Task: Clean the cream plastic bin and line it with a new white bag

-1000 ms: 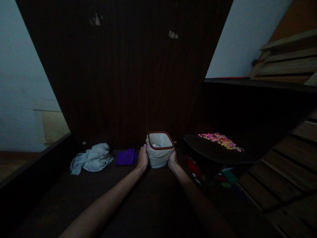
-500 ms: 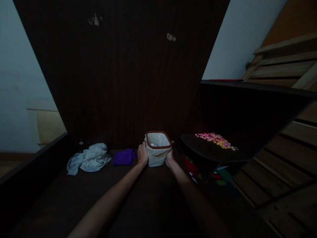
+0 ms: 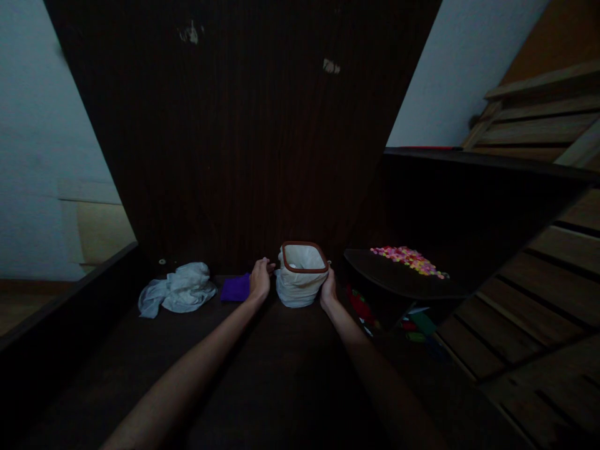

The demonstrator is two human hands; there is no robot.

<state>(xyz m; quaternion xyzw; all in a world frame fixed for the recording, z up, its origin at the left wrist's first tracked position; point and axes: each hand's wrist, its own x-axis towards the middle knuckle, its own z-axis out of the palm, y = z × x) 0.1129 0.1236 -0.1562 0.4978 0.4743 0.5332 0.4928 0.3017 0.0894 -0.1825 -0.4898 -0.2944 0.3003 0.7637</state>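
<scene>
A small trash bin point(image 3: 300, 290) with a brown square rim and a white bag liner stands upright against the back panel. My left hand point(image 3: 260, 279) is just left of the bin, apart from it, fingers loosely extended and holding nothing. It partly covers a folded purple cloth point(image 3: 234, 289). At the bin's right side my right hand point(image 3: 329, 289) lies with its fingers stretched along the wall; whether it presses on the bin is hard to see. Farther left lies a crumpled whitish plastic bag point(image 3: 187, 287).
A dark curved shelf point(image 3: 394, 284) on the right carries a heap of small pink and yellow pieces point(image 3: 410, 259). Beneath it are red and green items point(image 3: 422, 325), dim and hard to make out. A raised dark edge point(image 3: 70, 300) borders the left; wooden slats point(image 3: 539, 300) stand at right.
My left hand has come off the bin and moved left, over the edge of the purple cloth. My right hand stays by the bin's right side. The view has shifted slightly.
</scene>
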